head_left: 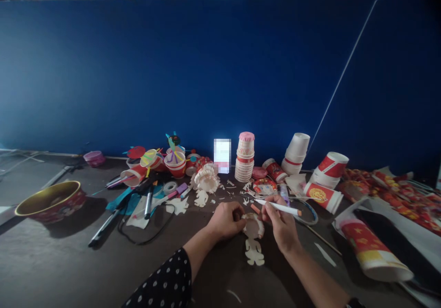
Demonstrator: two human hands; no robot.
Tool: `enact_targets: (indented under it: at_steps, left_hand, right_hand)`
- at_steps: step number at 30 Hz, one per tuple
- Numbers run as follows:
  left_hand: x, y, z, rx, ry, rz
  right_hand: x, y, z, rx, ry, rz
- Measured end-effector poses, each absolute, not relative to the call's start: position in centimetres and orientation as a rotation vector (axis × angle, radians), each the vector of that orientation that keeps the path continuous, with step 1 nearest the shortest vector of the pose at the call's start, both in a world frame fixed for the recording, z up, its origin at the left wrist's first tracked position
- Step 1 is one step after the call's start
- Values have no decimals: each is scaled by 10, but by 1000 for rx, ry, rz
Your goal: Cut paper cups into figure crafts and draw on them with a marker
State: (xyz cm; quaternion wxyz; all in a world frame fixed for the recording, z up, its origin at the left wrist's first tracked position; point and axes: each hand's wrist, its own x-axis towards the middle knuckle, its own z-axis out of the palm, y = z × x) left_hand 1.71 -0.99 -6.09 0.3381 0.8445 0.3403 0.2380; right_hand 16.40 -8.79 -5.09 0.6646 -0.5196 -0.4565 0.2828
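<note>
A small pale paper cutout shaped like a figure (254,252) lies on the dark table in front of me, with a round head and frilled edge. My left hand (225,221) is closed at the upper left of its head, thumb and fingers on the rim. In my right hand (281,227) is a white marker pen (282,208) with an orange end, held slanting over the right side of the head. Between my hands sits a small orange piece (255,208), perhaps a cap. Behind lies another frilled paper figure (201,197).
White scraps (246,201) are strewn beyond my hands. Paper cups stand in a stack (244,161) at the back; a red cup (375,253) lies at right beside a black phone-like object (396,243). At left are markers (108,225) and a gold-rimmed bowl (51,202). A lit screen (222,155) stands behind.
</note>
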Motion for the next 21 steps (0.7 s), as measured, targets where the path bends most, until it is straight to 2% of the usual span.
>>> enact_targets:
  at_steps: [9,16,21]
  left_hand:
    - [15,-9,-60,2175,829,651]
    - [11,-14,-44,2328,763,524]
    - [10,-15,-36,2519,705,395]
  right_hand:
    - [167,-96,-49,-1293,-1150,610]
    - [160,-97,-49,-1325,-1239,744]
    - [163,-94,-55,-1434,-1226,703]
